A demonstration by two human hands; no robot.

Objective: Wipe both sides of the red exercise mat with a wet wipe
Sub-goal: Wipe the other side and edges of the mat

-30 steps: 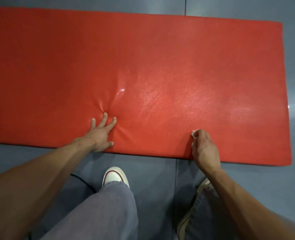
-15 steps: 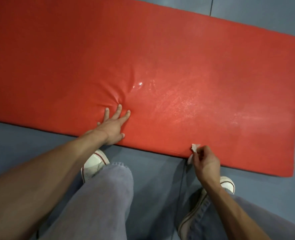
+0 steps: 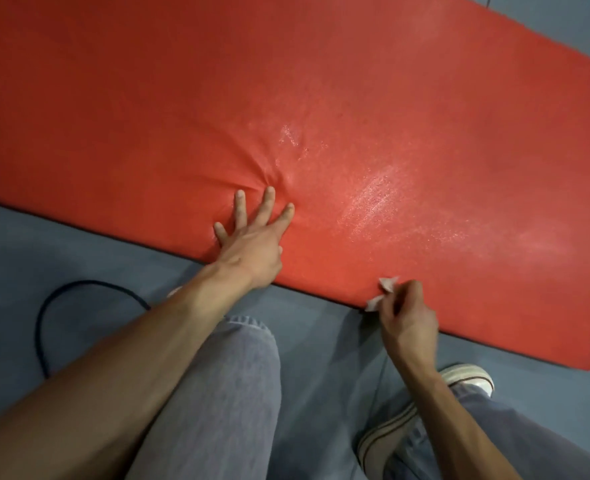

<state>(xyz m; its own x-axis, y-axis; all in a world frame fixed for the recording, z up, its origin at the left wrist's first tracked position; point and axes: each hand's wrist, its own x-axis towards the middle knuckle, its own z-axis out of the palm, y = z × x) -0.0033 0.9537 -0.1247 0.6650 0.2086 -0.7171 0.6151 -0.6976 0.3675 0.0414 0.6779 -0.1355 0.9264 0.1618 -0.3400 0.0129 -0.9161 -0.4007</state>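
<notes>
Left hand (image 3: pixel 252 247): laid flat on the red exercise mat (image 3: pixel 148 98) just inside its near edge, fingers (image 3: pixel 267 202) spread and pointed away from the body. The padding is pressed in under the palm; creases are seen fanning out from the fingertips.

Right hand (image 3: pixel 407 317): curled closed at the mat's near edge, well to the right of the left hand. A crumpled white wet wipe (image 3: pixel 380 292) is pinched in its fingertips; the wipe is held right at the edge of the mat, part over the red surface and part hanging past it. Actual contact with the mat cannot be told.

Mat: spread flat on the grey floor (image 3: pixel 26 244), running slantwise across the view, its left end cut off by the frame and its right near corner visible. A glossy, damp-looking sheen is noted on the surface between and beyond the two hands.

Nearer the body: both legs in grey jeans (image 3: pixel 224 393). A white shoe (image 3: pixel 466 375) with a dark stripe is seen below the right forearm, and a second one lower down beside it. A dark cable (image 3: pixel 40 327) is looped on the floor to the left of the left forearm.
</notes>
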